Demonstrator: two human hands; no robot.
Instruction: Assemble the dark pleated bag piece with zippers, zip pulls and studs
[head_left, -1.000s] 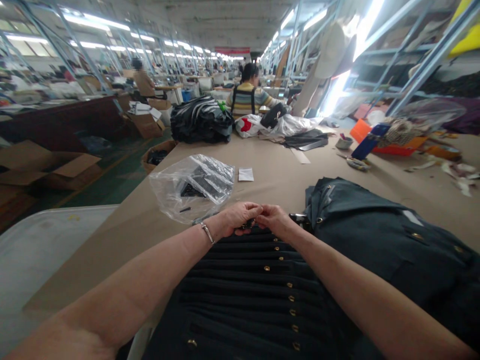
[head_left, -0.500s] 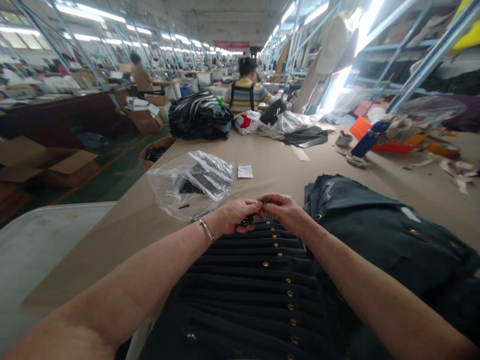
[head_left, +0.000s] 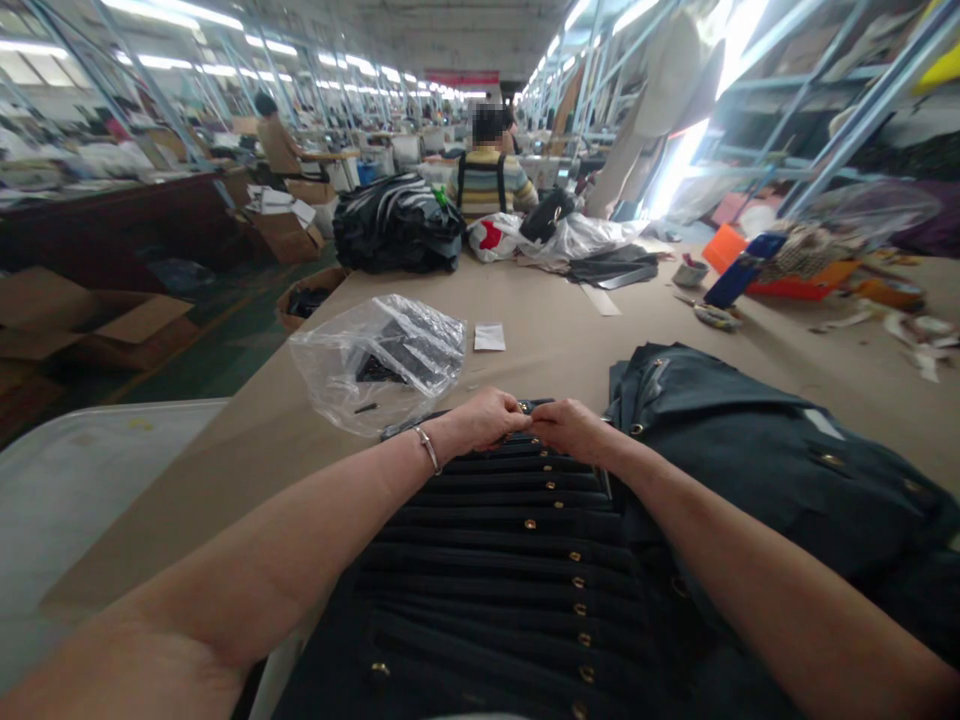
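Note:
A long row of overlapping dark fabric pieces [head_left: 480, 545] lies in front of me, several with a small gold metal fitting [head_left: 530, 524]. At the row's far end, my left hand [head_left: 491, 418] and my right hand [head_left: 568, 428] meet with bent, closed fingertips. Between them shows the edge of a dark fabric piece [head_left: 541, 404] with a gold fitting [head_left: 523, 407]. Both hands seem to pinch this piece; my fingers hide most of it. Whatever else sits inside my left palm is hidden. Just beyond lies a clear plastic bag [head_left: 330, 350] with small black parts inside.
On the right is a heap of dark garments [head_left: 720, 410]. Farther back on the brown table [head_left: 540, 300] are a white paper square [head_left: 490, 337], a dark fabric stack [head_left: 397, 225] and an orange tray [head_left: 802, 285]. A person [head_left: 491, 180] sits beyond; cartons [head_left: 97, 325] stand left.
My hands have lowered slightly onto the far end of the row. The small black and gold items seen in my left hand are now hidden. The fingers have closed over the far fabric piece.

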